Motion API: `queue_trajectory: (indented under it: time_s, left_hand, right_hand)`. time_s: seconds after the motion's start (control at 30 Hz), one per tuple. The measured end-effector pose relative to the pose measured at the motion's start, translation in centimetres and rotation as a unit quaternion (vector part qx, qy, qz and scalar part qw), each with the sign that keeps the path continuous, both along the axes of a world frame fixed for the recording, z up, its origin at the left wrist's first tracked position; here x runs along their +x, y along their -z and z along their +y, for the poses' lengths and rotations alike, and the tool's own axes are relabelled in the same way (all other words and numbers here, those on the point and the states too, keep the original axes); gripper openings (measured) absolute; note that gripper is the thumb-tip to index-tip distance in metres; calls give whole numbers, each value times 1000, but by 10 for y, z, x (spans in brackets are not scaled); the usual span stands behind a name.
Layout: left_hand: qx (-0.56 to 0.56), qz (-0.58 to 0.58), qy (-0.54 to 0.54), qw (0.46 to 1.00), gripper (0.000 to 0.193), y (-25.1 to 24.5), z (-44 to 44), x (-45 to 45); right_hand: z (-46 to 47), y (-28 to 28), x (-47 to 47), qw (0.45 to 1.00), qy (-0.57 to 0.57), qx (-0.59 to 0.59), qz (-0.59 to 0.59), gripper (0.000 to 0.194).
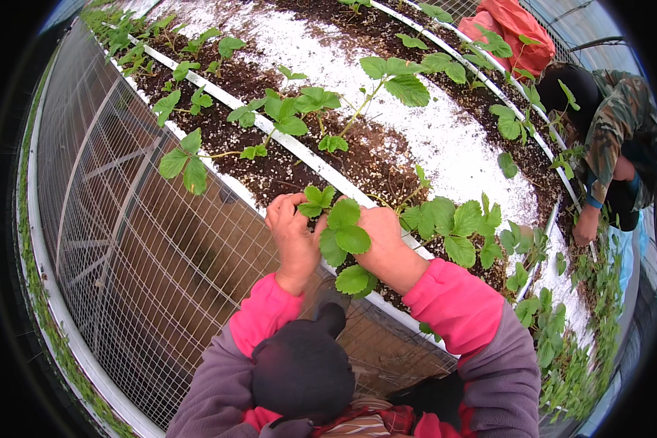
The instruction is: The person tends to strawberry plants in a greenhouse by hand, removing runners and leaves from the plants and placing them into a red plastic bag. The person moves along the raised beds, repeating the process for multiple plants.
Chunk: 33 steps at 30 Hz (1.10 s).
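My left hand (294, 235) rests at the near edge of the dark soil (279, 169), its fingers bent at the base of a young strawberry plant (345, 232). Close to its right is my right hand (382, 235), with leaves of the same plant hanging in front of its fingers. Leaves and soil hide the fingertips of both hands, so what they grip cannot be told. A white pipe (301, 150) runs lengthwise through the bed, just beyond my hands. More strawberry plants (454, 224) grow to the right of my right hand.
White wire mesh (197, 263) slopes along the left. A co-worker in a camouflage jacket (618, 120) bends over the bed's far side at the right, one hand in the plants. A red cloth or bag (512, 33) lies beyond the far pipe (484, 82). White material (460, 142) covers the bed's middle.
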<state>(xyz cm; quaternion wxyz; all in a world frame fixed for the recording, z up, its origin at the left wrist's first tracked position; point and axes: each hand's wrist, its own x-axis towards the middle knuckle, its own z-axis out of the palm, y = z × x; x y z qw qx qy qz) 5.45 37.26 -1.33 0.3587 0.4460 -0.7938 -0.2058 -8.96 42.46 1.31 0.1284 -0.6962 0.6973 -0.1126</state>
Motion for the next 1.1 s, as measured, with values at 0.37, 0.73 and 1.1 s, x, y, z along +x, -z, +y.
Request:
queue_trajectory:
  time_s: [0.37, 0.73, 1.1]
  left_hand:
    - [-22, -24, -9, 999, 25, 2, -1, 2]
    - [-21, -20, -10, 1000, 28, 2, 1, -1]
    - [-26, -23, -25, 999, 27, 5, 1, -1]
  right_hand:
    - [-11, 2, -6, 998, 24, 52, -32, 11]
    - [-28, -5, -21, 989, -6, 133, -60, 19]
    - [-6, -44, -53, 981, 62, 89, -163, 22]
